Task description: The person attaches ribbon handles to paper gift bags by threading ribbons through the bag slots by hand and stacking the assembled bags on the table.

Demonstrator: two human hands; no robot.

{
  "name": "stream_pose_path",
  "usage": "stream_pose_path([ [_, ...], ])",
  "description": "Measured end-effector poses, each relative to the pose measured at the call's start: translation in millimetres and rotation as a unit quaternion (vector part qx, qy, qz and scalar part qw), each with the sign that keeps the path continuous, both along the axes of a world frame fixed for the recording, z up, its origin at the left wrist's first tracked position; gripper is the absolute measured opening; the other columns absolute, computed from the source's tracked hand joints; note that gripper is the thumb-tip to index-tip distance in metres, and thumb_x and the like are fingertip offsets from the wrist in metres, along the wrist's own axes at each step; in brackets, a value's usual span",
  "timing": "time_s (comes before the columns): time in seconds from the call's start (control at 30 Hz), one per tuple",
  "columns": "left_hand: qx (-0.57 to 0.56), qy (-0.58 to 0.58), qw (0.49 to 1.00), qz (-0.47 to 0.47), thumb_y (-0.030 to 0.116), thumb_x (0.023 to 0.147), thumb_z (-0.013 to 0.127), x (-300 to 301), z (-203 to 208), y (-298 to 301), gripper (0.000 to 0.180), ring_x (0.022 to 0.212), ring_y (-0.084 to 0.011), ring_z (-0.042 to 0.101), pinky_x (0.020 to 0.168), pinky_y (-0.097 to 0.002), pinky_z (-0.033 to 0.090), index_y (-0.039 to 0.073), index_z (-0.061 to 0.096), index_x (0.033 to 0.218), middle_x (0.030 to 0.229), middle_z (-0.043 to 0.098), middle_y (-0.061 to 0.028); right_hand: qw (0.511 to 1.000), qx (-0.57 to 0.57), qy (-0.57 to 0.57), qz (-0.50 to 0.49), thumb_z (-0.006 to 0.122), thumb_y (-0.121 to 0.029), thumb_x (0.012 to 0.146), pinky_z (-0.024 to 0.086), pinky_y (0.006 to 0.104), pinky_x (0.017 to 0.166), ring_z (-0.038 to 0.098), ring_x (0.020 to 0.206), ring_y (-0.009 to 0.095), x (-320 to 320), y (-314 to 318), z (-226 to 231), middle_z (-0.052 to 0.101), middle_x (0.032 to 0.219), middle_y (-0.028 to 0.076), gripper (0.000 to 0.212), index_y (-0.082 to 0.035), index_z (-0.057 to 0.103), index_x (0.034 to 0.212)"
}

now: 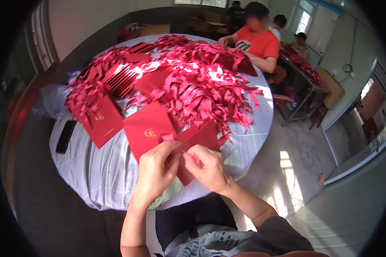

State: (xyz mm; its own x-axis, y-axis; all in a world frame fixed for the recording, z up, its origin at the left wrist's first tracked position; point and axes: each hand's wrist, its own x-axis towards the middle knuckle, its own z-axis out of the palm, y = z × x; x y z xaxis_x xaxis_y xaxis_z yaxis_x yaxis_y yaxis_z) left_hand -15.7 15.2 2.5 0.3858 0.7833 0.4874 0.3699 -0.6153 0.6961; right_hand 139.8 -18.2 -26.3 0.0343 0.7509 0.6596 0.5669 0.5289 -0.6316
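Note:
Both my hands meet over a flat red paper bag (202, 136) at the table's near edge. My left hand (156, 169) is closed in a pinch at the bag's left side, and a loop of red ribbon (167, 137) shows just above its fingers. Close beside it, my right hand (209, 168) has its fingers curled in, with a bit of ribbon showing between them. The fingertips partly cover where the ribbon meets the bag. Under my left hand lies another red bag (146, 125) with a gold emblem, and a similar red bag (103, 124) lies to its left.
A large heap of red ribbons (201, 92) and stacked bags (121, 80) spreads over the round, white-covered table (96, 182). A black phone-like object (66, 136) lies at the left edge near clear plastic (52, 102). A person in an orange-red shirt (258, 45) sits across at the far right.

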Motion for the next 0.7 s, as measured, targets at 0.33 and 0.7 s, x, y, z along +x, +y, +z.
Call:
stream_pose_path([
  [0.33,0.126,0.064,0.990,-0.004,-0.004,0.073,0.063,15.8,4.8,-8.3,0.027,0.063,-0.0300,0.061,0.060,-0.0361,0.046,0.002,0.063,0.099,0.078,0.064,-0.0125,0.992,-0.082,0.085,0.040,0.062,-0.002,0.085,0.045,0.0343,0.055,0.060,0.060,0.026,7.2,-1.8,2.5,0.057,0.070,0.015,0.010,0.001,0.052,0.084],
  [0.7,0.162,0.129,0.977,-0.044,-0.002,0.079,0.060,-4.3,24.4,-9.2,0.024,0.065,-0.0311,0.061,0.060,-0.0376,0.044,0.003,0.059,0.102,0.080,0.065,-0.0137,0.974,0.064,-0.197,-0.094,0.077,-0.021,0.073,0.039,0.0395,0.086,0.048,0.096,0.026,15.3,-13.4,36.8,0.049,0.107,0.011,0.036,-0.005,0.060,0.100],
])
